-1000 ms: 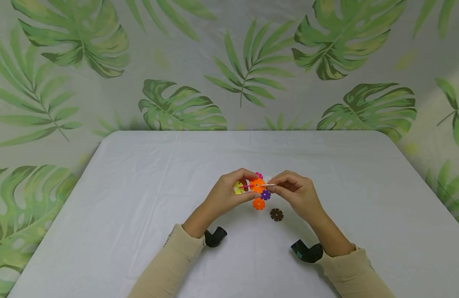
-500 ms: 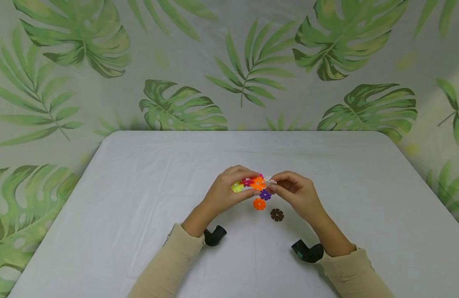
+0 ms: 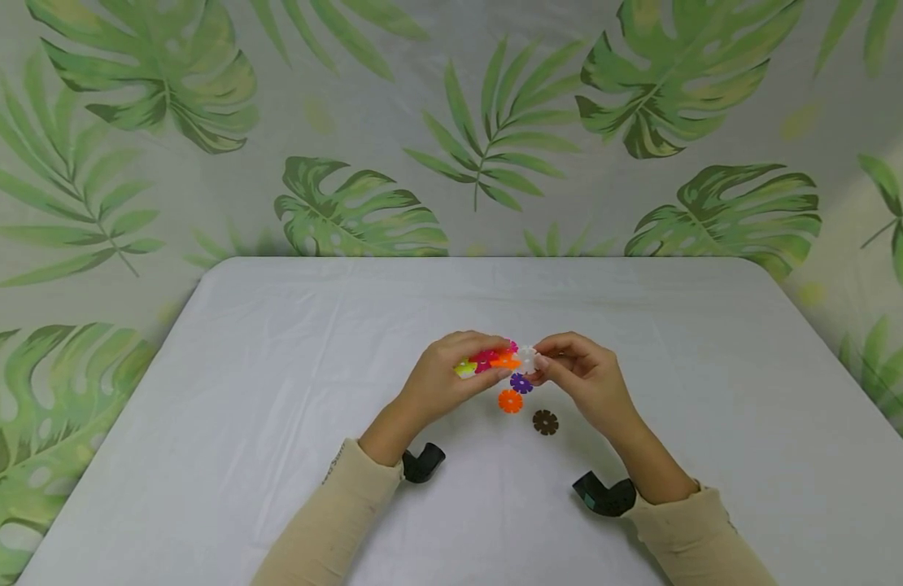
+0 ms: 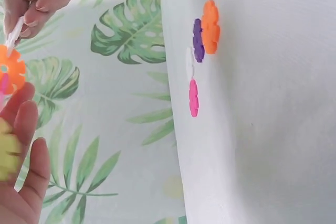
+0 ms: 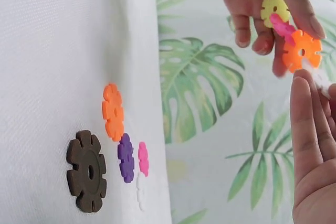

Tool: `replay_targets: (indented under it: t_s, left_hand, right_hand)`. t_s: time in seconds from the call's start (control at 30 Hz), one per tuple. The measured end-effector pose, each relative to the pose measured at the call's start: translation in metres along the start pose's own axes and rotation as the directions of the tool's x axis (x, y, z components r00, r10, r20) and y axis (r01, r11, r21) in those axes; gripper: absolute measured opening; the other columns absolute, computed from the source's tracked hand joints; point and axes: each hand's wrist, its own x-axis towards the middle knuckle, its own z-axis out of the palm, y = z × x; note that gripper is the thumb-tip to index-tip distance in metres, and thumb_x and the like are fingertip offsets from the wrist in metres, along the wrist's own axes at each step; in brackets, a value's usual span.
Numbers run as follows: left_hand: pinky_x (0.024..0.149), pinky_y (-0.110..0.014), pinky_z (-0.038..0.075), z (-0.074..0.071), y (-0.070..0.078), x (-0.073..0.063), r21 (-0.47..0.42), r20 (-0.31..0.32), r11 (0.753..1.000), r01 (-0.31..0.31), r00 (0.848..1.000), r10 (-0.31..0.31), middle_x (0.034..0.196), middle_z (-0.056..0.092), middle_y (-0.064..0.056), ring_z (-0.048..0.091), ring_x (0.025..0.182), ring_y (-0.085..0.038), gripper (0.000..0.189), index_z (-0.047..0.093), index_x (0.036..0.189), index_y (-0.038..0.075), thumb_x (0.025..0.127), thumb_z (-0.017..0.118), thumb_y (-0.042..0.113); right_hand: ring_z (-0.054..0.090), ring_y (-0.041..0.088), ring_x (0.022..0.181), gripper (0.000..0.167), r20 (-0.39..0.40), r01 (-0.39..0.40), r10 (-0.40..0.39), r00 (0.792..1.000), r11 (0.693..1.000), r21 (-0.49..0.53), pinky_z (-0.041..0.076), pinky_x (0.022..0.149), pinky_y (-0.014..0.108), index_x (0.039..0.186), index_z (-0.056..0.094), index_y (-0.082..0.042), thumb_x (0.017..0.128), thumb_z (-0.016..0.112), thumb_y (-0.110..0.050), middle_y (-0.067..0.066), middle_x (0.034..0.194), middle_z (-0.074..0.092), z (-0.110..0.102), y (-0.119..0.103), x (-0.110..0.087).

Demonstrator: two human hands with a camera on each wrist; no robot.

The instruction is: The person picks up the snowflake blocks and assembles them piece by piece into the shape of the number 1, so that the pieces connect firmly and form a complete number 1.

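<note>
Above the table, my left hand (image 3: 440, 366) pinches a short chain of notched plastic snowflake discs. In the right wrist view the chain runs from a yellow disc (image 5: 275, 9) through a pink disc (image 5: 282, 28) to an orange disc (image 5: 302, 51). My right hand (image 3: 586, 376) pinches a white disc (image 3: 526, 358) whose edge meets the orange one. Seen from the left wrist, the white disc (image 4: 14, 36) stands edge-on at the orange disc's rim (image 4: 13, 69). The right fingers cover part of the white disc.
On the white tabletop (image 3: 276, 342) below the hands lie a loose orange disc (image 3: 510, 401), a purple disc (image 3: 521, 383), a brown disc (image 3: 545, 422), a pink disc (image 5: 143, 159) and a white disc (image 5: 140, 191). Black wrist devices (image 3: 604, 494) sit by both cuffs.
The held chain has rolled: its orange disc went from face-on to nearly edge-on in the head view, while the held white disc turned from edge-on to face-on. Both hands shifted only slightly.
</note>
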Motion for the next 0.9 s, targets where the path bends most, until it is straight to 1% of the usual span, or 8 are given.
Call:
replay_targets:
  t_s: [0.1,0.17,0.33,0.43,0.6,0.83,0.9]
  left_hand:
    - [0.085,-0.021,0.042,0.0008,-0.0017,0.0002,0.048,0.001,0.996,-0.073,0.997,0.073,0.105,0.063,0.000,0.055,0.099,-0.009,0.028,0.065,0.108,0.008,0.081,0.068,0.014]
    - [0.083,-0.020,0.042,0.0018,-0.0026,0.0000,0.058,0.005,0.993,-0.106,0.994,0.106,0.104,0.064,0.000,0.056,0.098,-0.009,0.027,0.065,0.108,0.007,0.081,0.067,0.012]
    - [0.076,-0.015,0.044,0.0033,-0.0018,-0.0007,0.058,0.012,0.993,-0.098,0.995,0.098,0.098,0.064,0.000,0.056,0.090,-0.008,0.031,0.065,0.108,0.008,0.078,0.071,0.014]
    - [0.073,-0.014,0.043,0.0034,-0.0004,-0.0007,0.065,0.022,0.995,-0.078,0.997,0.077,0.095,0.064,0.000,0.055,0.086,-0.007,0.038,0.065,0.109,0.009,0.074,0.075,0.018]
    - [0.070,-0.013,0.043,0.0037,0.0002,-0.0008,0.070,0.030,0.996,-0.047,0.999,0.045,0.091,0.063,0.000,0.054,0.081,-0.006,0.039,0.065,0.108,0.010,0.071,0.077,0.016]
    - [0.066,-0.012,0.043,0.0030,0.0017,-0.0015,0.099,0.019,0.994,-0.055,0.998,0.053,0.085,0.062,0.003,0.053,0.077,-0.003,0.039,0.067,0.106,0.012,0.070,0.078,0.019]
    - [0.065,-0.011,0.043,0.0027,0.0014,-0.0019,0.105,0.017,0.993,-0.058,0.998,0.057,0.085,0.062,0.003,0.052,0.076,-0.003,0.038,0.067,0.105,0.012,0.069,0.078,0.019]
  right_hand:
    - [0.063,0.023,0.066,0.013,0.001,-0.018,0.018,1.000,1.000,0.015,0.052,0.063,0.033,0.097,0.055,0.009,0.084,0.054,0.011,0.022,0.078,0.057,0.0009,0.0013,-0.0002]
    - [0.063,0.023,0.065,0.013,0.003,-0.034,0.034,0.999,0.999,0.029,0.052,0.062,0.034,0.097,0.055,0.008,0.084,0.055,0.010,0.020,0.076,0.058,0.0014,0.0019,-0.0004]
    - [0.064,0.023,0.064,0.012,0.007,-0.066,0.066,0.998,0.995,0.073,0.052,0.062,0.034,0.097,0.055,0.009,0.085,0.055,0.008,0.018,0.075,0.058,0.0023,0.0039,-0.0010]
    - [0.063,0.024,0.064,0.012,0.008,-0.083,0.082,0.997,0.992,0.099,0.052,0.062,0.035,0.097,0.055,0.011,0.085,0.055,0.008,0.018,0.075,0.057,0.0033,0.0049,-0.0011]
    - [0.062,0.026,0.063,0.013,0.021,-0.100,0.098,0.995,0.987,0.126,0.052,0.062,0.035,0.097,0.054,0.013,0.085,0.054,0.009,0.018,0.076,0.058,0.0044,0.0046,-0.0011]
    - [0.063,0.021,0.062,0.013,0.038,-0.118,0.114,0.993,0.982,0.145,0.052,0.059,0.031,0.097,0.053,0.013,0.085,0.054,0.009,0.016,0.077,0.059,0.0047,0.0057,-0.0020]
    - [0.062,0.023,0.063,0.013,0.043,-0.124,0.119,0.992,0.982,0.144,0.052,0.060,0.032,0.098,0.054,0.012,0.085,0.055,0.008,0.016,0.077,0.059,0.0046,0.0059,-0.0019]
